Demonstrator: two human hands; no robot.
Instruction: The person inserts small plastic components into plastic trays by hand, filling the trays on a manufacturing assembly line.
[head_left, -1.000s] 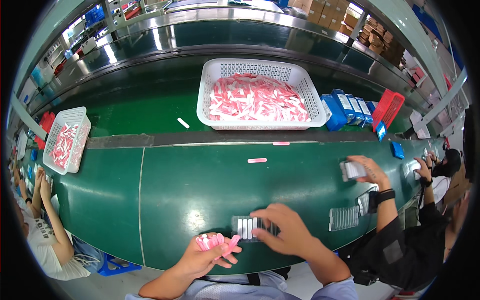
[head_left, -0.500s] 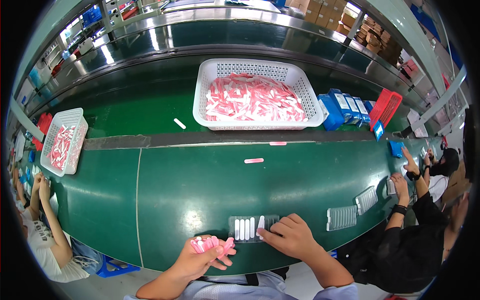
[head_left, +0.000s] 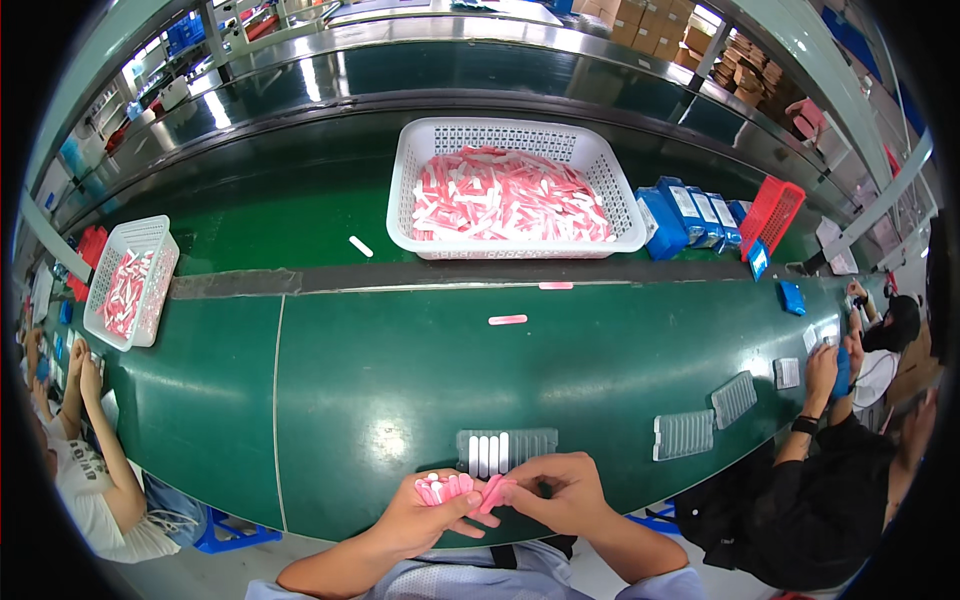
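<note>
My left hand point(head_left: 425, 515) is closed around a bunch of small pink-and-white nail files point(head_left: 440, 488), round ends up. Touching it from the right, my right hand point(head_left: 562, 495) pinches a pink nail file point(head_left: 491, 492) between thumb and fingers; whether it is one or more I cannot tell. Just beyond both hands a clear slotted tray point(head_left: 535, 442) lies on the green table. Several nail files point(head_left: 488, 452) stand side by side in its left part, white faces up. My hands cover the tray's near edge.
A large white basket point(head_left: 520, 250) heaped with nail files stands ahead, a smaller one point(head_left: 155, 290) at left. Loose files point(head_left: 507, 320) lie between. At right are clear trays point(head_left: 684, 437), blue packs point(head_left: 690, 215) and a red basket point(head_left: 773, 215). Co-workers point(head_left: 800, 490) sit either side.
My right hand has moved left from the tray to the bunch in my left hand. The tilted white file it touched no longer shows there. The co-worker's hands at right have shifted.
</note>
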